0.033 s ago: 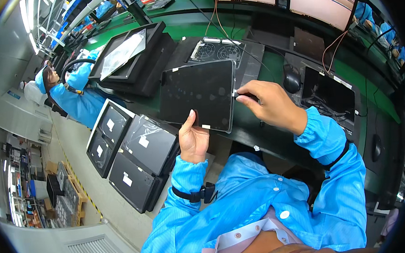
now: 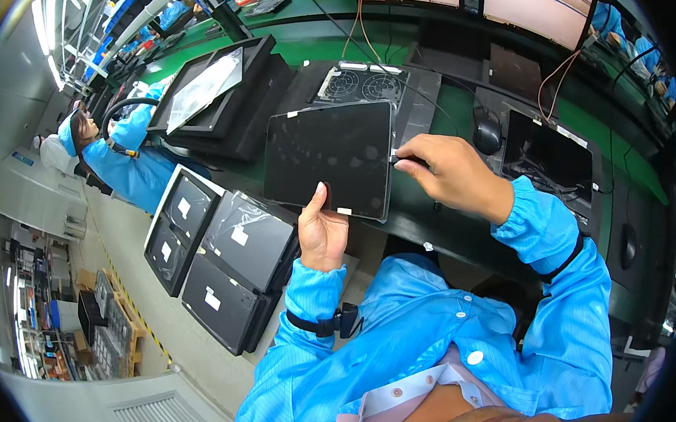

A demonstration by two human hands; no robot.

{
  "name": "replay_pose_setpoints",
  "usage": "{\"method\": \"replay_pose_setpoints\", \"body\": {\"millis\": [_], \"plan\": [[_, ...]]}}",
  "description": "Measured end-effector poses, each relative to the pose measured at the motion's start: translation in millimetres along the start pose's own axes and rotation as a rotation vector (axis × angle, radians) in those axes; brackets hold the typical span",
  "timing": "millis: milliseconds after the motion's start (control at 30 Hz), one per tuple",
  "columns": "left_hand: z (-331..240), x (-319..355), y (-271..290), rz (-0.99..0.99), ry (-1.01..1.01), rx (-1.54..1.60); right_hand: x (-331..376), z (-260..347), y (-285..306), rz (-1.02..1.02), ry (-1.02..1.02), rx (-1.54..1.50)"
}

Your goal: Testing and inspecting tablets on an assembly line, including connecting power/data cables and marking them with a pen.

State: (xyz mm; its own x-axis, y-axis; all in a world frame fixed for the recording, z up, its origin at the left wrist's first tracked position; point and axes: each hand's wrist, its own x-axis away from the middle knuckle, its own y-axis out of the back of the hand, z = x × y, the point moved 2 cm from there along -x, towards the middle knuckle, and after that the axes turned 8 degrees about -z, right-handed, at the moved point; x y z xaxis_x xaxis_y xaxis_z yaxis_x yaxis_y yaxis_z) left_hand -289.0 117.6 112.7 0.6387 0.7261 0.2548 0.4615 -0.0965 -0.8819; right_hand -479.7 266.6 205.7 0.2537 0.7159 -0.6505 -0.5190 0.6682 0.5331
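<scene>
Black-fronted, the tablet (image 2: 330, 160) hangs above the worktop (image 2: 424, 230) in your left hand's (image 2: 324, 239) thumb-over-edge grip and could tip if your right hand (image 2: 458, 175), pinching a small connector (image 2: 394, 159) at its right edge, pushes askew.

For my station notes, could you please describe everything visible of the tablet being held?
The tablet is a flat rectangle with rounded corners and a dark, glossy, smudged, unlit front. Small white tabs sit on its upper and lower edges. Face up at the workbench, it is held by the left hand, thumb over its lower edge; the right hand pinches a tiny piece at its right edge.
</scene>
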Motion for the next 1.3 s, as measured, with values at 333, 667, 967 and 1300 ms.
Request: {"method": "replay_pose_setpoints", "body": {"millis": [333, 667, 967, 1300], "plan": [[35.0, -97.1, -26.8, 0.031, -0.049, -0.25, -8.1, -55.2, -6.6, 0.055, -0.009, 0.365], [39.0, -171.7, -58.0, 0.029, 0.31, -0.304, -27.0, -114.9, -16.5, 0.063, -0.107, 0.61], [-13.3, -155.9, -26.5, -0.083, -0.988, -2.043, -14.5, -120.7, -24.8, 0.069, 0.004, 0.673], [-27.1, -194.1, -30.1, 0.024, -0.951, -2.084, -17.3, -133.1, -33.1, 0.097, -0.005, 0.661]]}}
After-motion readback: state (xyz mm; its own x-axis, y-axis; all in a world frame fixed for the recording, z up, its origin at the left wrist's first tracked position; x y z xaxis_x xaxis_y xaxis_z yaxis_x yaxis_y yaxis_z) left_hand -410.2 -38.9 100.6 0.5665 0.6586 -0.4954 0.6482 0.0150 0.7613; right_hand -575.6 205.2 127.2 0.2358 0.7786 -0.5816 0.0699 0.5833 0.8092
